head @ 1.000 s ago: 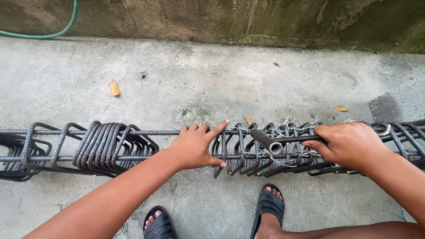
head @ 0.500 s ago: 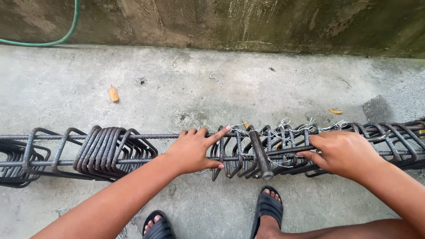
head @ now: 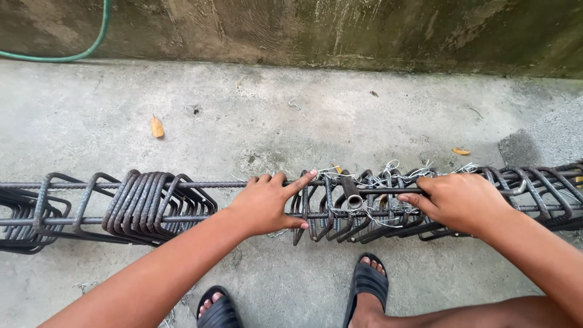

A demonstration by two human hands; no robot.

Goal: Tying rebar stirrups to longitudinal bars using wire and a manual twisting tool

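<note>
A long rebar cage [head: 182, 183] lies across the concrete floor, its long bars running left to right through many square steel stirrups [head: 152, 203]. My left hand [head: 270, 203] grips the long bars at the middle, its forefinger stretched onto a stirrup. My right hand [head: 461, 200] rests on a dense bunch of stirrups to the right, fingers curled over the top bar. Between my hands a short metal pipe tool [head: 350, 191] lies on the stirrups, among loops of thin tie wire [head: 376, 176].
A stained concrete wall [head: 340, 30] runs along the back, with a green hose [head: 91, 45] at its foot on the left. Dry leaves [head: 156, 126] lie on the floor. My feet in dark sandals [head: 365, 285] stand just under the cage.
The view has shifted slightly. Both hands stay on the cage. My right hand has slid a little to the right along the stirrups, leaving the pipe tool lying more in the open.
</note>
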